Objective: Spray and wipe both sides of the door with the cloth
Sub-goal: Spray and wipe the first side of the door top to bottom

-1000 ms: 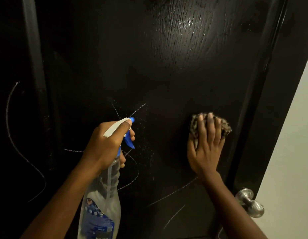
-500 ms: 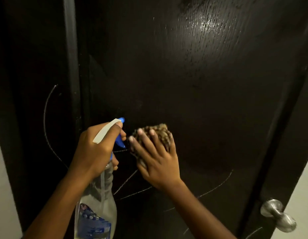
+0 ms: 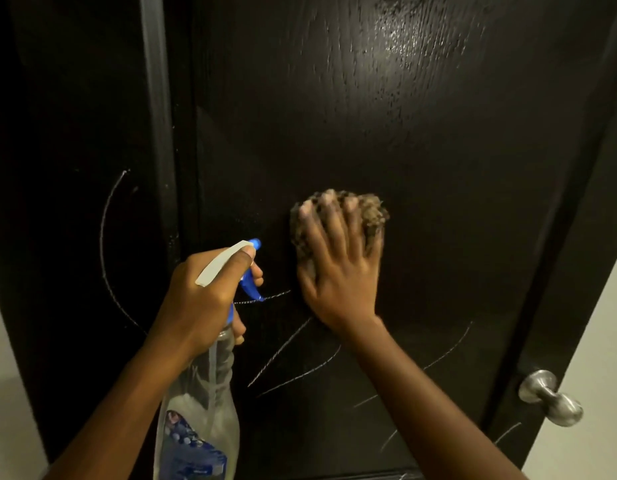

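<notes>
Now we wipe the door (image 3: pixel 404 133), right hand (image 3: pixel 338 271) pressing the cloth (image 3: pixel 373 216), fingers spread, left hand (image 3: pixel 203 292) clamped round the spray bottle (image 3: pixel 199 410); next, we judge, the chalk lines (image 3: pixel 283 351) below.

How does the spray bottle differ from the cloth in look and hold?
The spray bottle is clear with a blue trigger; the cloth is brown and nubby. The left hand grips the bottle's neck; the right hand presses the cloth flat on the door. Both are hand-held.
</notes>
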A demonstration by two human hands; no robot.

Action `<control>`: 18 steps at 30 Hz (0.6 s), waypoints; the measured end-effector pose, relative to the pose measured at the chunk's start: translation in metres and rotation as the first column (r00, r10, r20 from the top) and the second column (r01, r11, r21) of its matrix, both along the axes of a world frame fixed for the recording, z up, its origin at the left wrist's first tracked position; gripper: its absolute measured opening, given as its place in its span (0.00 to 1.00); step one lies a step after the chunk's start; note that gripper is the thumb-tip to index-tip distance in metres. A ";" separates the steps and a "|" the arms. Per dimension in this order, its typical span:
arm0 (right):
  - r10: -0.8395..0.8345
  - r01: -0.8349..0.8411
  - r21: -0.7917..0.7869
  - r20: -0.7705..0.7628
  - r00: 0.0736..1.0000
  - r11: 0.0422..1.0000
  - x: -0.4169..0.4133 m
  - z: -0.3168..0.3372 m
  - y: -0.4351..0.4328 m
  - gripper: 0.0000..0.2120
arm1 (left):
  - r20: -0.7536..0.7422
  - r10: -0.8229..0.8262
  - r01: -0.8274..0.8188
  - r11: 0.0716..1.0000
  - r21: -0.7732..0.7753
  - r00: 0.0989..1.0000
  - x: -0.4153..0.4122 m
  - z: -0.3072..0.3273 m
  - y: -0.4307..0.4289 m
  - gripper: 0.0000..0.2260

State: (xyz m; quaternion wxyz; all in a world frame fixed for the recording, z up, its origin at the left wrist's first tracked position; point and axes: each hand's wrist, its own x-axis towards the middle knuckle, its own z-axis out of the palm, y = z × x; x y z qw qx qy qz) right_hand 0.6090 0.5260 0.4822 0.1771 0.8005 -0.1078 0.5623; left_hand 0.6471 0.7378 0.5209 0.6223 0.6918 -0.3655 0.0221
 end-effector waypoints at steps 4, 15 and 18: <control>-0.043 0.021 -0.173 -0.126 0.991 0.985 -0.023 -0.085 -0.028 0.37 | 0.024 -0.012 0.012 1.000 0.008 1.000 0.000 0.001 -0.004 0.16; -0.035 -0.117 0.415 0.341 0.939 0.902 -0.021 0.038 -0.024 0.34 | -0.004 0.096 -0.096 0.995 -0.008 0.995 -0.004 0.005 -0.001 0.20; 0.013 -0.094 0.295 0.266 0.964 0.951 0.007 0.068 0.015 0.33 | -0.002 0.161 -0.161 0.985 -0.067 0.987 -0.004 0.003 0.013 0.19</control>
